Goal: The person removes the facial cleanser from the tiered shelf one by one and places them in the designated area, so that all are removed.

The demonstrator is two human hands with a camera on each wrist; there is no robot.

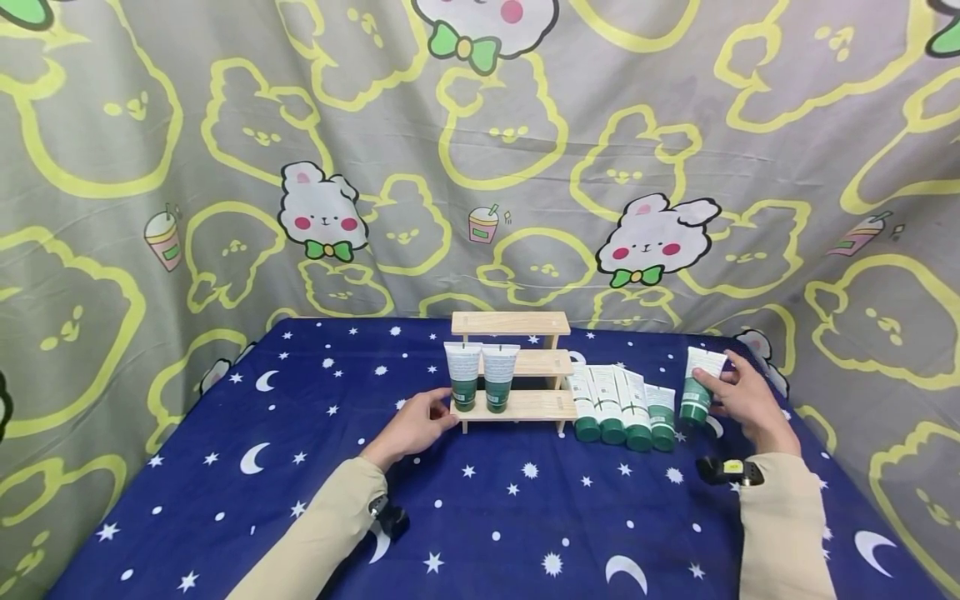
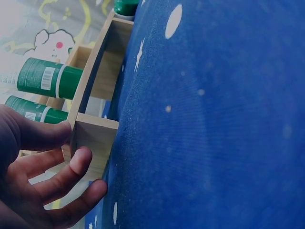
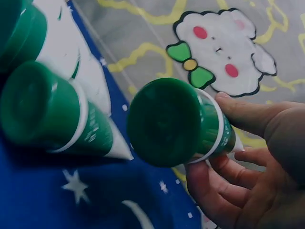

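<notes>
A three-tier wooden stand [image 1: 536, 406] stands on the cloth. Its bottom step bears two white and green squeeze tubes [image 1: 464, 375], side by side on their caps. My left hand [image 1: 417, 427] grips the left end of that step, thumb on the board and fingers curled at the end, as the left wrist view shows. My right hand [image 1: 752, 402] holds another squeeze tube [image 1: 697, 396] between thumb and fingers, its green cap [image 3: 164, 122] downward. Several more tubes [image 1: 633, 408] lie in a row right of the stand, caps toward me.
A dark blue cloth [image 1: 487, 508] with white stars and moons covers the table. Behind it hangs a grey curtain [image 1: 405, 167] with cartoon rabbits. The upper two tiers [image 1: 511, 322] of the stand rise at the back. Each wrist wears a black camera strap [image 1: 729, 471].
</notes>
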